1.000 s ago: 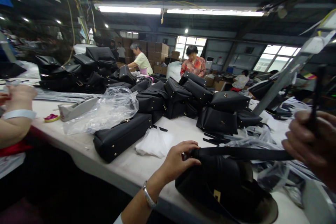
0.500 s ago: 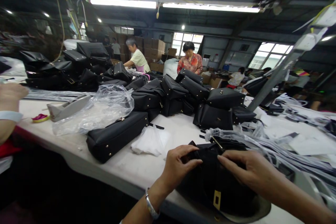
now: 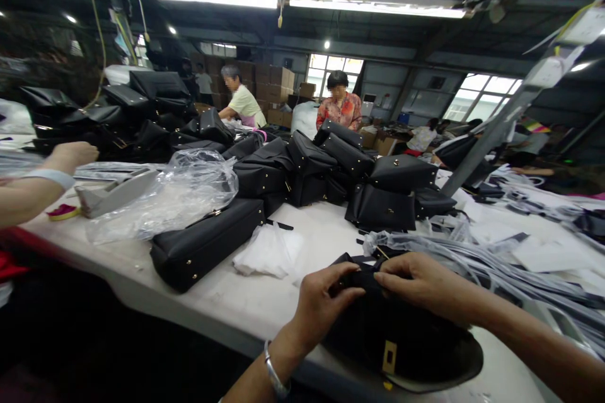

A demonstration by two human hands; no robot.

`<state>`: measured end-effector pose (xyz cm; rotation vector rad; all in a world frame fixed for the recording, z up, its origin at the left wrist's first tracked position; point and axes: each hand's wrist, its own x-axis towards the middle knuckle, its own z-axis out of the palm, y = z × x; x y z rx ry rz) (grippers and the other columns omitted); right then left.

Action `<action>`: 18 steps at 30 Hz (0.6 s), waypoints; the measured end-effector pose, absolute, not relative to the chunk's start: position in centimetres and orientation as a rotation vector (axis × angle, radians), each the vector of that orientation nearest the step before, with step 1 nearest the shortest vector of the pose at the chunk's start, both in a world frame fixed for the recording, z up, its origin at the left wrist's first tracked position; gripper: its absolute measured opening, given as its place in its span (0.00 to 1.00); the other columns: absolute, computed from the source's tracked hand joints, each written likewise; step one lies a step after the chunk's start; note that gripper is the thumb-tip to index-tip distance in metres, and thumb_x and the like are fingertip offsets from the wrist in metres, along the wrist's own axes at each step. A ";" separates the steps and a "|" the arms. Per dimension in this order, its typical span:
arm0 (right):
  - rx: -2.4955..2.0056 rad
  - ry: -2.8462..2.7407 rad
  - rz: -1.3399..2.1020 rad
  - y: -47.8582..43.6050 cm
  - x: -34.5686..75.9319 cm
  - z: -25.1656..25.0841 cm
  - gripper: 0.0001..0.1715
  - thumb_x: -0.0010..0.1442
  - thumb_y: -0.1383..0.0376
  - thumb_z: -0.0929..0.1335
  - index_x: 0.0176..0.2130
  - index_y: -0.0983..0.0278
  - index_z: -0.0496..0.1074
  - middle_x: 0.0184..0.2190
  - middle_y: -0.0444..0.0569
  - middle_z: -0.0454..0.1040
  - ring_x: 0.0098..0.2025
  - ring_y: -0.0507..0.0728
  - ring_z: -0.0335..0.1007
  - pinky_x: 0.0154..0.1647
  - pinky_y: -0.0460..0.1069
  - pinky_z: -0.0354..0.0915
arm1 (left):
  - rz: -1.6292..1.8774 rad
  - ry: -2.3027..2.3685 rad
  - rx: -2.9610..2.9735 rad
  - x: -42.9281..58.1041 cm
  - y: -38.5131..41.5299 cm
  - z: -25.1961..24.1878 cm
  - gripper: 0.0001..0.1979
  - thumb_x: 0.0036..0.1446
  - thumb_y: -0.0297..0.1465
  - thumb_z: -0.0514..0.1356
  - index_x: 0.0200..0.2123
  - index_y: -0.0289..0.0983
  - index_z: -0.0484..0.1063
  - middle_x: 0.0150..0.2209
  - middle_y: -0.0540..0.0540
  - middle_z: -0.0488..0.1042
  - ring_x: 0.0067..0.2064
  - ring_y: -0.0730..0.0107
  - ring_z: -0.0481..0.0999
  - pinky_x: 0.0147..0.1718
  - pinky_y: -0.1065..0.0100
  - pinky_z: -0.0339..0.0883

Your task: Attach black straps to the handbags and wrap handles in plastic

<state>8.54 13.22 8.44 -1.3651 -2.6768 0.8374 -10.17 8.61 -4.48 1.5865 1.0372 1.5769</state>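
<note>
A black handbag [image 3: 416, 343] with a gold rectangular clasp plate [image 3: 389, 357] lies at the table's near edge, its flap towards me. My left hand [image 3: 326, 299], with a silver bangle on the wrist, pinches the bag's upper edge between thumb and fingers. Close beside it, my right hand [image 3: 416, 280] is closed on the same edge, thumb and fingertips pressed together. What exactly lies under the fingertips is too dark to make out. Just left of the bag sits a crumpled white sheet [image 3: 269, 250].
Another black handbag [image 3: 208, 242] lies left, near a clear plastic bag [image 3: 165, 198] and a grey tape dispenser [image 3: 116, 192]. A co-worker's hand [image 3: 75, 154] reaches in from the left. Black bags [image 3: 312, 167] are piled behind; wrapped straps [image 3: 515, 283] lie right, by a slanted metal post [image 3: 501, 119].
My right hand has moved left along the bag's edge, closer to my left hand. The co-worker's hand at the left has moved rightward. The view has shifted slightly.
</note>
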 end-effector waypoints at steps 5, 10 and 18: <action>-1.296 -2.729 0.796 13.8 8.2 8.8 0.23 0.66 0.53 0.63 0.27 0.64 0.74 0.23 0.44 0.70 0.27 0.53 0.62 0.27 0.47 0.54 | 1.580 1.080 1.610 -10.1 8.6 -4.5 0.15 0.55 0.34 0.70 0.46 0.40 0.80 0.42 0.46 0.83 0.42 0.62 0.81 0.43 0.68 0.73; -1.340 -2.799 1.059 14.6 8.6 9.3 0.21 0.64 0.55 0.64 0.27 0.64 0.75 0.18 0.40 0.62 0.21 0.50 0.52 0.22 0.46 0.48 | 1.572 1.061 1.627 -9.7 8.4 -4.8 0.16 0.52 0.35 0.72 0.45 0.41 0.82 0.40 0.46 0.84 0.38 0.63 0.81 0.40 0.68 0.74; -1.285 -2.866 0.926 14.7 7.9 9.8 0.21 0.64 0.55 0.63 0.27 0.64 0.76 0.19 0.40 0.62 0.22 0.50 0.54 0.23 0.46 0.49 | 1.570 1.075 1.604 -10.0 8.2 -4.5 0.16 0.52 0.34 0.72 0.45 0.40 0.82 0.39 0.45 0.84 0.37 0.62 0.82 0.40 0.67 0.75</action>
